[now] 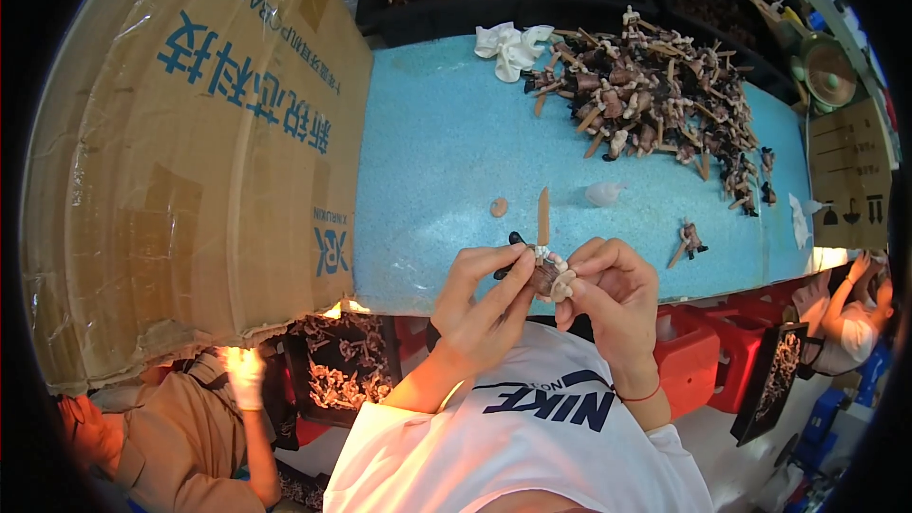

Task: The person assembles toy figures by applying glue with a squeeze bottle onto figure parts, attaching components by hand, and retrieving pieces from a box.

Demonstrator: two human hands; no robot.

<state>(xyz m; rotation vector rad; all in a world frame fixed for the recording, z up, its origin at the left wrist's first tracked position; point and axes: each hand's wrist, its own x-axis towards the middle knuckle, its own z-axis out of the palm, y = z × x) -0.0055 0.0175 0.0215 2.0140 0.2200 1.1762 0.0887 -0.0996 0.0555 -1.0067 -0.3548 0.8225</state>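
At the lower centre of the frame, the left hand [477, 315] and the right hand [622, 299] meet over the near edge of a pale blue, flat surface [432, 161]. Between them they hold a small painted figurine [543, 279] with a brown body and black boots. The fingers of the left hand are closed on its boot end and middle; those of the right hand pinch a pale, rounded piece [563, 286] at its other end. Whether that piece is joined to the body cannot be told. A tan, flat, pointed strip [543, 217] stands out from the figurine toward the top of the frame. A thin red cord [642, 396] circles the right wrist.

Just above the hands on the surface lie a small beige disc [499, 207], left of the strip, and a translucent whitish piece [605, 193], right of it. A single brown-and-black figurine with a tan strip [689, 241] lies farther right, near the edge. A large heap of similar figurines [646, 100] fills the upper right of the surface, with a crumpled white tissue [513, 49] at its left side. A big brown cardboard box [190, 190] takes up the left of the frame. At lower left, a person in a tan shirt [185, 432] sits near a dark tray of figurines [347, 380].
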